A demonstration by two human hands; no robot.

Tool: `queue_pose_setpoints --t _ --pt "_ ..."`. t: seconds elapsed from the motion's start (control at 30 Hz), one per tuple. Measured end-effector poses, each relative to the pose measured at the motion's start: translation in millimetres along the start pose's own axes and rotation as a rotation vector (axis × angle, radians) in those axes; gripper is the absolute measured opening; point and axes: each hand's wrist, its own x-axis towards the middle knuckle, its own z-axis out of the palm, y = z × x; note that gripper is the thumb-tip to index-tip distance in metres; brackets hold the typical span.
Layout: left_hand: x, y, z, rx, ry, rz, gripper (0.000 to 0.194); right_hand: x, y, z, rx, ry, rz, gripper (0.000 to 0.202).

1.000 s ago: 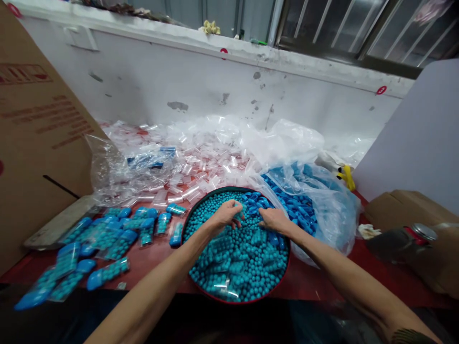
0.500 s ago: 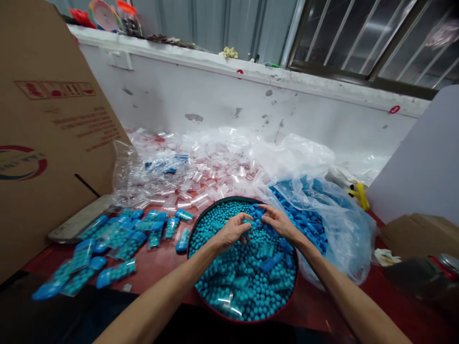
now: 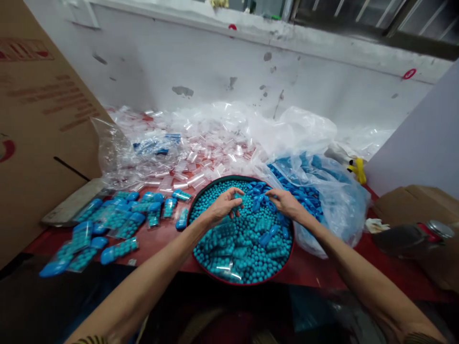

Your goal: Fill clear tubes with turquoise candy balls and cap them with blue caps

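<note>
A round tub (image 3: 205,273) full of teal beads (image 3: 251,260) stands at the table's front edge. Over its left back part is my left hand (image 3: 226,203), fingers curled; a small clear piece with teal beads seems to be at its fingertips, too small to make out. My right hand (image 3: 287,204) is closed at the tub's right back rim, its fingertips at a heap of blue caps (image 3: 258,193); what it pinches is unclear. More blue caps (image 3: 268,235) and bead-filled clear tubes (image 3: 229,273) lie on the beads.
Capped bead-filled packs (image 3: 120,222) lie left of the tub. Clear empty sleeves (image 3: 201,167) are heaped behind. A plastic bag (image 3: 340,200) of blue caps stands right, near a jar (image 3: 412,239) and yellow-handled tool (image 3: 358,170). A large carton (image 3: 46,119) stands left.
The view has tilted down, so the table sits higher in the picture. My hands have drawn slightly apart, the right one nearer the bag side.
</note>
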Motion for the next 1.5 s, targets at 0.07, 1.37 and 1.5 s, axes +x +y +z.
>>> queue_pose_setpoints --t 0.07,1.37,1.5 --pt "0 2 0.8 0.030 -0.010 -0.002 0.028 -15 -4 -14 -0.003 -0.129 -0.024 0.022" --pt "-13 6 28.6 -0.124 -0.107 0.011 0.032 -21 -50 15 0.746 -0.097 0.171 0.038" --pt "-13 8 29.0 -0.094 -0.071 -0.012 0.035 -19 -49 12 0.673 0.004 0.150 0.026"
